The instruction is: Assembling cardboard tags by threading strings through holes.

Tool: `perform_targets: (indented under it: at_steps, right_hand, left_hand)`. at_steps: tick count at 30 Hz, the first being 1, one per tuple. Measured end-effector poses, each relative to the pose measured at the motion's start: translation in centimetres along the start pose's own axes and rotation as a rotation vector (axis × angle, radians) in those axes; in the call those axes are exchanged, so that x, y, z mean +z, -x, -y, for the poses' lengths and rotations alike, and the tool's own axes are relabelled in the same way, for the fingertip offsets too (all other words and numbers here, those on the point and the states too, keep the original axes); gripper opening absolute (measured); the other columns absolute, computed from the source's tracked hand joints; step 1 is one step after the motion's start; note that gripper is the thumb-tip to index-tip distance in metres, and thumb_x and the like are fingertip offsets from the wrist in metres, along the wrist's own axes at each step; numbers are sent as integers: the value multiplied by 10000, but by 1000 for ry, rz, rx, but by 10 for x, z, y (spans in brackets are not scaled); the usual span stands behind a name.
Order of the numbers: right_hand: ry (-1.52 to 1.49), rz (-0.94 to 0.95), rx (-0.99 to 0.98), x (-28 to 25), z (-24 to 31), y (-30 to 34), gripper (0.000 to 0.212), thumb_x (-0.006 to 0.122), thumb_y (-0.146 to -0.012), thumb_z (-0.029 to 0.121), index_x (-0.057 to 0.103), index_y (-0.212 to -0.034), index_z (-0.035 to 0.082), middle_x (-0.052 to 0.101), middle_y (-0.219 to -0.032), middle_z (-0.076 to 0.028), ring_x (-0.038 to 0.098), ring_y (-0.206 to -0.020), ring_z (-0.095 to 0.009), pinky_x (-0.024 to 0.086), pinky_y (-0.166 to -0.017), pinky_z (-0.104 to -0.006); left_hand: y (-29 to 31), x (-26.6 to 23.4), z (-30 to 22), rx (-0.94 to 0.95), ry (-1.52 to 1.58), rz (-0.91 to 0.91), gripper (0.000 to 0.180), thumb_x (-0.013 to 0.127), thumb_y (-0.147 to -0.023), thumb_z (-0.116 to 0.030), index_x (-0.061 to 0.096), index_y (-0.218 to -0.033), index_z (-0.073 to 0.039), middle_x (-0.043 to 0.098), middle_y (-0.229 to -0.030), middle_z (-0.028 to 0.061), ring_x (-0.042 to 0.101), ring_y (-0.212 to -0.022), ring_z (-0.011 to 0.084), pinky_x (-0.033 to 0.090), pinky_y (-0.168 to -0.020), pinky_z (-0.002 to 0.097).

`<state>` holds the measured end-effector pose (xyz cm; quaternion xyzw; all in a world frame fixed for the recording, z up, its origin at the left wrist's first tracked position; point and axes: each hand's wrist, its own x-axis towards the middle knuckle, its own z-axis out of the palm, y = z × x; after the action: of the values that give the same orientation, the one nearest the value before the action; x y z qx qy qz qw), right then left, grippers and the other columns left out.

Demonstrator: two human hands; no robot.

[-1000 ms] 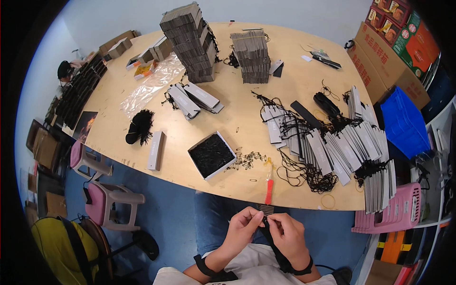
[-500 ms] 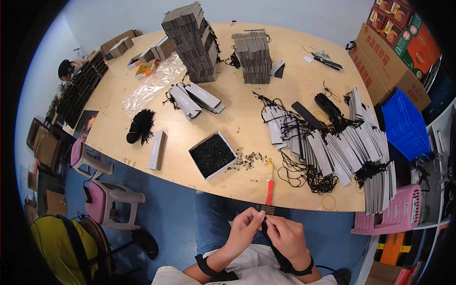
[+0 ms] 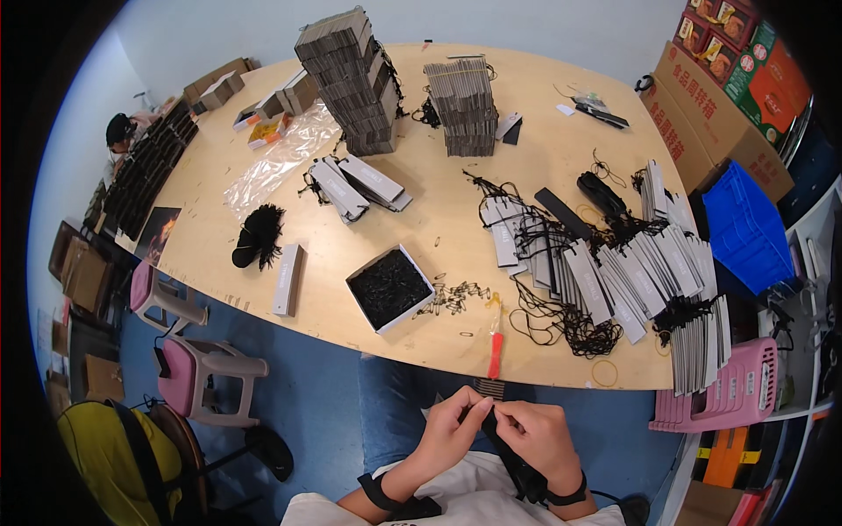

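Landmark: open white box (image 3: 408, 315) near the front edge of the surface (image 3: 329, 259).
Left hand (image 3: 449, 430): nearer the person than the box, slightly right; thumb and index fingers pinched tip to tip, piece between too small to tell.
Right hand (image 3: 535, 436): further right of the box, fingertips close to the left's; fingers curled in a pinch, contents hidden.
Work item: striped stack (image 3: 489, 388) just past the fingertips, black bundle (image 3: 503, 454) between the wrists, both nearer the person than the box and to its right. Contact unclear.
Done (my read): corded tags (image 3: 627, 279) heaped well right of the box look furthest along.
Left (my read): plenty. Box full of dark bits, loose pins (image 3: 456, 296) just right of it, black cord bunch (image 3: 259, 235) left of it.
Status unclear: tall stack (image 3: 349, 92) and shorter stack (image 3: 463, 110) beyond the box; cords show at their edges.
Overall: looks midway, current piece unfinished.
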<state>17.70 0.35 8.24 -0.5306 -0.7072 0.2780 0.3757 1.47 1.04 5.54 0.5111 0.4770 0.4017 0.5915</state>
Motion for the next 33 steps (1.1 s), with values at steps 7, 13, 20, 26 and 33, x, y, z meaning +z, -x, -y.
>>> perform_targets:
  at_steps: [7, 13, 20, 26, 33]
  right_hand:
    - [79, -33, -39, -4, 1, 0, 134, 713, -741, -6, 680, -870, 7, 671, -715, -91, 607, -521, -175, 480, -502, -267]
    - [43, 48, -47, -17, 3, -2, 94, 693, -794, 37, 645, -876, 41, 654, -716, -99, 644, -597, -260, 505, -529, -322]
    - [45, 73, -14, -22, 4, -3, 116, 697, -816, 43, 654, -924, 35, 675, -759, -114, 658, -630, -275, 517, -556, -328]
    - [56, 44, -25, -23, 3, -2, 139, 703, -828, 53, 654, -955, 23, 693, -792, -109, 675, -648, -261, 522, -558, -330]
    - [166, -52, -192, -15, 2, 0, 106, 696, -830, 42, 643, -919, 19, 688, -783, -103, 677, -645, -251, 521, -550, -330]
  left_hand:
    - [0, -1, -15, 73, -187, 17, 109, 608, -953, -87, 628, -902, 7, 585, -722, 15, 459, -620, 37, 382, -538, 216]
    - [-4, -7, -16, 237, -297, 76, 95, 653, -908, -70, 661, -964, 6, 641, -783, 60, 562, -650, 91, 445, -576, 214]
    - [-5, -11, -18, 269, -352, 114, 107, 649, -903, -54, 653, -986, 15, 642, -827, 79, 598, -674, 130, 478, -602, 236]
    - [-6, -12, -20, 291, -346, 137, 112, 639, -905, -38, 647, -1006, 10, 634, -839, 79, 594, -671, 137, 476, -600, 243]
    - [-5, -8, -20, 306, -364, 83, 80, 644, -904, -41, 647, -969, 4, 622, -811, 74, 557, -632, 138, 450, -573, 250]
